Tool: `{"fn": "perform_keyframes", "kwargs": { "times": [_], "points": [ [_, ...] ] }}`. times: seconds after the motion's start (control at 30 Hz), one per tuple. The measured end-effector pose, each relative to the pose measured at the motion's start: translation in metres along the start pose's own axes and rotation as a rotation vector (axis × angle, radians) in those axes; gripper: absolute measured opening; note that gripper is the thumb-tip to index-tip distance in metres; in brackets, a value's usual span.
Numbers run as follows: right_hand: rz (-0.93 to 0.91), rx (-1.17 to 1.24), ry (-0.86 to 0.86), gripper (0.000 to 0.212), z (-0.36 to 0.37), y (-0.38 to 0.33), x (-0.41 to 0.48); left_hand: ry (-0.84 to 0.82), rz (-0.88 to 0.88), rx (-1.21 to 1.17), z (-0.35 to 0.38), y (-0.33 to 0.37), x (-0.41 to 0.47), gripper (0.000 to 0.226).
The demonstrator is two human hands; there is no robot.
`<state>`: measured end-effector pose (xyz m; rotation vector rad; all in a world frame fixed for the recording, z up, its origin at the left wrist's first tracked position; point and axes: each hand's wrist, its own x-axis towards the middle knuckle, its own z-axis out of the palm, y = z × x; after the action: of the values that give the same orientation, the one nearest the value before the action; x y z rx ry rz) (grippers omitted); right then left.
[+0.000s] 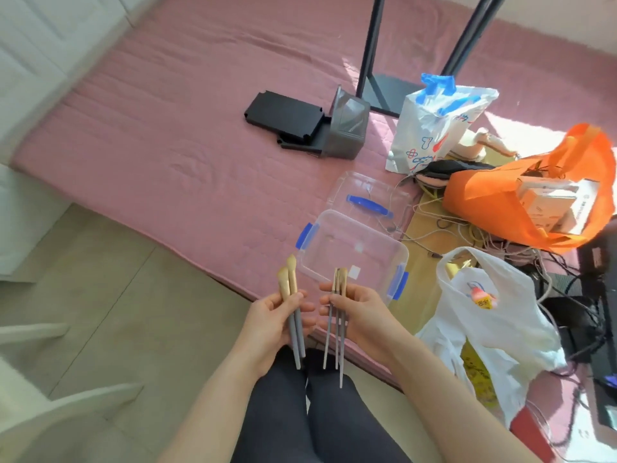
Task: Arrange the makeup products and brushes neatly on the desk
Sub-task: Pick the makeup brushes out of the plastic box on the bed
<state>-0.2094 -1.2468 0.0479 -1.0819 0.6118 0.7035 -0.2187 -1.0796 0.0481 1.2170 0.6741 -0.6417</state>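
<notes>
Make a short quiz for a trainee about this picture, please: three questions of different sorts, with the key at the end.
1. True or false: the left hand holds fewer brushes than the right hand.
2. Choose one. The clear box is: A) shut under its lid; B) open, with the lid lying beyond it; C) full of brushes.
3. Fill in the word: the bag that holds cardboard boxes is coloured ____.

Key: 1 true; 2 B; 3 orange.
</notes>
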Motion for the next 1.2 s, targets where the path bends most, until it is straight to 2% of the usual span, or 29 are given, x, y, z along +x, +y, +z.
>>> {"fn": "perform_keyframes", "kwargs": {
  "times": [0.27, 0.5, 0.73, 0.9, 1.2],
  "points": [
    [-0.033, -0.309, -0.075, 0.018, 0.053, 0.006, -0.008, 0.230, 0.083, -0.088, -0.049, -0.009, -0.050, 0.018],
    [-0.032, -0.509, -0.187, 0.019, 0.127, 0.023, -0.002, 0.392, 0.171, -0.145, -0.111, -0.007, -0.086, 0.019],
    [-0.043, -0.729, -0.288, 0.024, 0.208, 0.047, -0.001, 0.463, 0.155, -0.257, -0.181, -0.013, -0.120, 0.017],
    [-0.063, -0.877, -0.345, 0.023, 0.271, 0.072, 0.001, 0.527, 0.182, -0.249, -0.241, -0.014, -0.146, 0.016],
    [-0.074, -1.004, -0.448, 0.022, 0.374, 0.121, 0.006, 0.642, 0.205, -0.269, -0.344, -0.026, -0.188, 0.016]
  ]
}}
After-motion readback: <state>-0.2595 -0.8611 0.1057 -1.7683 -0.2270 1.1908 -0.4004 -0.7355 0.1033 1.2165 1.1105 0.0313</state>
